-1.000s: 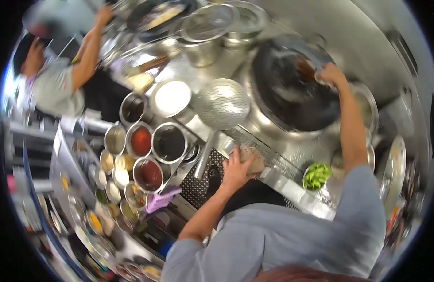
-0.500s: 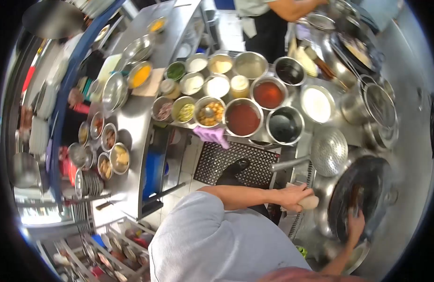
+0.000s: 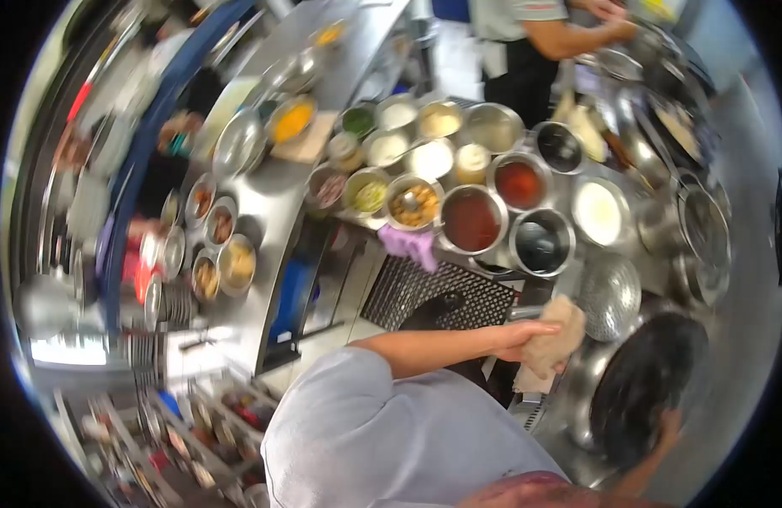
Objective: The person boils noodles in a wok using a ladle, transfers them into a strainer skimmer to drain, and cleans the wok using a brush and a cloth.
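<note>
My left hand (image 3: 520,340) grips a folded beige cloth (image 3: 553,337), held beside the near edge of the cooking range. A second bit of beige cloth (image 3: 533,381) shows just below it. Lower right, my right hand (image 3: 669,426) is at the near right rim of a large black wok (image 3: 649,381); motion blurs its fingers, and what they hold is not visible. The wok sits tilted in a shiny steel ring (image 3: 587,406). Close above the cloth lies a perforated steel ladle (image 3: 609,296), its handle partly behind my left hand.
Steel pots of sauces stand beyond my left arm, among them a red sauce pot (image 3: 472,218) and a dark liquid pot (image 3: 542,242). A purple cloth (image 3: 410,247) hangs from their counter. Another person's arm (image 3: 569,35) works at the top. A black mat (image 3: 437,292) covers the floor.
The beige cloth has been raised and spread in my left hand. My right hand has moved toward the wok's rim, and the brush-like tool it held in the wok no longer shows.
</note>
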Available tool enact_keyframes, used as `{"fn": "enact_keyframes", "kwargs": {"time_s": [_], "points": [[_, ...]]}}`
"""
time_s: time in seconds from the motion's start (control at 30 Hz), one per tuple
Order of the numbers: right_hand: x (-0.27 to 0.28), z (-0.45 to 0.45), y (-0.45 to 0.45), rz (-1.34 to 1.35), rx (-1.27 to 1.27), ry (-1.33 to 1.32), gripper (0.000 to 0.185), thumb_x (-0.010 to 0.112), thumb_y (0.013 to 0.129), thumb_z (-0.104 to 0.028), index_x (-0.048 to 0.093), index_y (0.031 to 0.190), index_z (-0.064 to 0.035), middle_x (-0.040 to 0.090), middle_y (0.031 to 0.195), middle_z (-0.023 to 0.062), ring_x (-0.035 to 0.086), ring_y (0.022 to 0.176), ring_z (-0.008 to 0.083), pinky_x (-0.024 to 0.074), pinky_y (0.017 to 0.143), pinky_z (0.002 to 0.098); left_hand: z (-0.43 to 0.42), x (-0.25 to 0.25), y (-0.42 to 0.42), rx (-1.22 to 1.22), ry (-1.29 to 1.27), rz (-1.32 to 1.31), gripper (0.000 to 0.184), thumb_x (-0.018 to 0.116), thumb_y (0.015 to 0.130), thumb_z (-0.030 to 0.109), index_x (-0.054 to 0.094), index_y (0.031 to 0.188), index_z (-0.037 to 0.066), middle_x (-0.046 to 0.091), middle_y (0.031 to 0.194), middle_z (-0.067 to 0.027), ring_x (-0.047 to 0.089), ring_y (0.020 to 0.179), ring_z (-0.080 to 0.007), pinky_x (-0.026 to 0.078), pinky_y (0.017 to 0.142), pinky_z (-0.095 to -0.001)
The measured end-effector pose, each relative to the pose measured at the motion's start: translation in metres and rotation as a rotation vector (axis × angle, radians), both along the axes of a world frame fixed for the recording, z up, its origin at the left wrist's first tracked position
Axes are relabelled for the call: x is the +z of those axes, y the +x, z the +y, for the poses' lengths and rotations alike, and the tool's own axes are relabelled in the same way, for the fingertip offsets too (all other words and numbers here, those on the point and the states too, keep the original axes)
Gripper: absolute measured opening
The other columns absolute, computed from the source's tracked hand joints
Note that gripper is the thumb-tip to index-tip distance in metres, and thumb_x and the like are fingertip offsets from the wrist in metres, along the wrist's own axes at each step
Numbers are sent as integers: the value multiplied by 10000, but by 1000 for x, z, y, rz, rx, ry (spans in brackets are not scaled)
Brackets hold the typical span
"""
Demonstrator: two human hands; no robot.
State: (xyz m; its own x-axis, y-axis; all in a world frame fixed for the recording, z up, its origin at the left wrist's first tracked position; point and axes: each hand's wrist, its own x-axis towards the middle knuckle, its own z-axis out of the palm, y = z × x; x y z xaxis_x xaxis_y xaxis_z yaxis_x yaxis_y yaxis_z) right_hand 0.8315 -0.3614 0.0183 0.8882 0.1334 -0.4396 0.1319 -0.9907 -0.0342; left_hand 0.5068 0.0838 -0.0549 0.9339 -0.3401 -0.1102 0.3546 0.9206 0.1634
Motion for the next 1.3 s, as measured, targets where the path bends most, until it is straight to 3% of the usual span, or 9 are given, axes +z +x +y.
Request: {"fn": "enact_keyframes", "kwargs": {"time_s": [0.13,0.2,0.37,0.53,0.73,0.87,1.0,1.13,1.3], "points": [[-16,24,22,-137,-279,314,295,576,770,-249,629,889,15,655,810,166,631,721,327,475,658,435,-7,-36,1,-131,222,44,607,563,910,435,406,1323,18,578,1172,-165,612,1024,-271,511,861,-466],[6,102,-56,-299,-232,-8,411,585,753,-267,623,1068,-6,604,1049,303,570,1026,447,453,872,506,-23,-32,8,-201,210,103,603,563,911,435,405,1333,34,580,1174,-149,606,1031,-277,496,883,-480],[33,35,-113,-197,-132,-129,429,655,724,-270,628,1049,9,661,977,236,623,957,404,472,870,456,-69,-25,41,-342,253,268,672,520,873,599,416,1344,131,562,1176,-79,588,994,-230,483,838,-447],[-6,-34,2,-259,-461,439,333,663,705,-195,649,879,88,661,741,190,642,643,268,476,581,402,-180,-38,120,-460,301,140,795,458,815,739,406,1320,128,565,1086,-106,599,855,-269,520,699,-419],[-16,89,-96,-291,-301,622,437,667,711,-256,633,1058,7,669,902,229,664,847,335,487,753,384,-212,-15,138,-332,868,266,885,455,793,758,241,1392,142,586,1018,-94,627,773,-195,542,568,-361],[32,55,-187,-72,-257,622,458,683,716,-293,638,1085,-26,676,905,180,663,852,269,487,759,348,-197,20,140,-261,778,329,874,457,802,744,226,1390,140,591,988,-99,627,736,-187,524,494,-323],[75,-50,-169,-102,-156,-98,486,691,713,-272,640,1123,-17,660,1042,213,639,964,345,485,860,403,-198,21,148,-215,956,260,806,594,822,525,215,1376,79,575,991,-132,622,728,-217,511,461,-333],[-19,-127,-15,-310,-286,102,498,654,713,-191,588,1166,5,636,1043,264,613,977,414,465,877,443,-217,-16,156,-123,1073,237,794,684,783,344,234,1346,11,563,1037,-163,626,767,-258,514,469,-356],[-22,41,-47,-357,-304,435,454,644,723,-306,651,1104,-59,650,954,279,624,933,425,482,846,435,-191,32,141,-261,1166,221,788,706,769,348,260,1335,29,567,1057,-149,624,815,-248,518,490,-364]]}}
